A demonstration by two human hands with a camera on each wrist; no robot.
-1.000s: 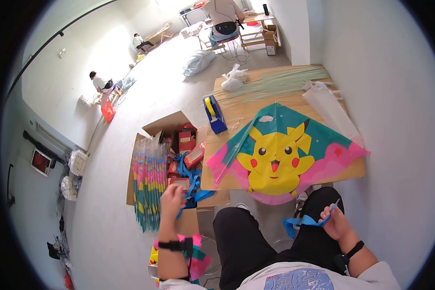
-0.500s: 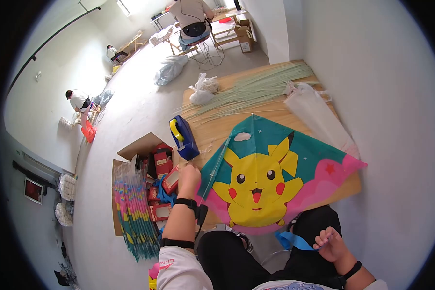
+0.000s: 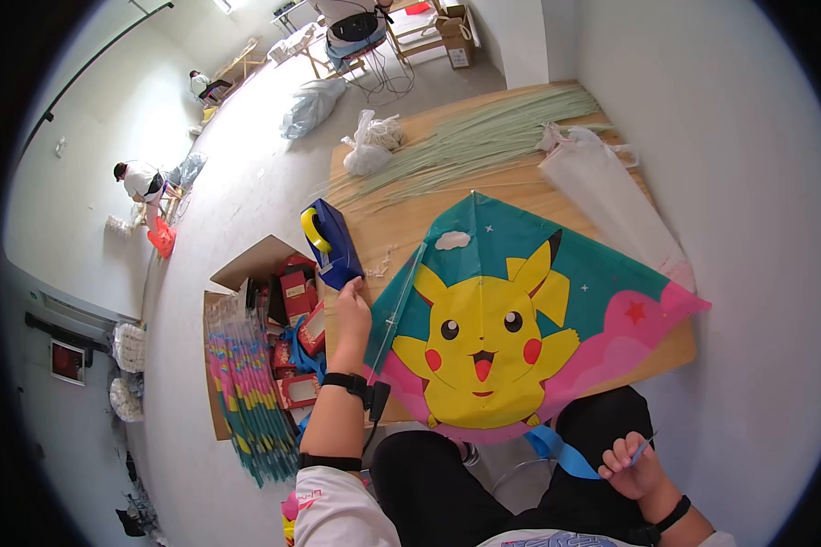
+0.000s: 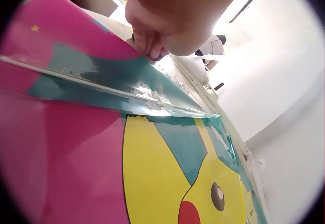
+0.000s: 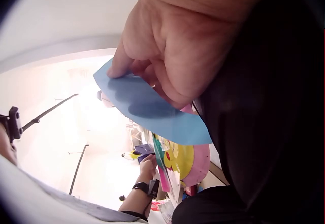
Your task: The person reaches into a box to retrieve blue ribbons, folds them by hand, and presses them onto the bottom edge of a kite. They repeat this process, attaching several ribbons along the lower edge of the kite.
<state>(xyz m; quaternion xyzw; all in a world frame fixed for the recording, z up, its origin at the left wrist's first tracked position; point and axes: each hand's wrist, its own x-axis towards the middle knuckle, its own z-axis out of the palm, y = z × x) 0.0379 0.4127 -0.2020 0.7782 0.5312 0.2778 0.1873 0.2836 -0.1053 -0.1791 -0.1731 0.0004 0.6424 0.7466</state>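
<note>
My left hand (image 3: 350, 324) is at the near end of a blue tape dispenser (image 3: 337, 255) that carries a roll of yellow tape (image 3: 315, 230). Its fingertips touch the dispenser's front; in the left wrist view the fingers look bent, and I cannot tell whether they pinch the tape's end. Beside that hand a kite (image 3: 483, 337) with a yellow cartoon figure on teal and pink lies face up on the table, its lower edge over the near side. Above my right thigh, my right hand (image 3: 637, 469) pinches a light blue ribbon (image 5: 152, 107) between thumb and fingers.
Left of the wooden table (image 3: 401, 214) stands a cardboard box (image 3: 260, 255) with red boxes, blue ribbon and packaged kites (image 3: 246, 392). Thin pale sticks (image 3: 483, 132), a white bag (image 3: 369, 150) and a white plastic sheet (image 3: 611, 191) lie at the back. Other people sit farther off.
My left hand has gone from beside the cardboard box, up past the table's left edge, to the tape dispenser. The right hand keeps its hold on the ribbon. The head view has shifted.
</note>
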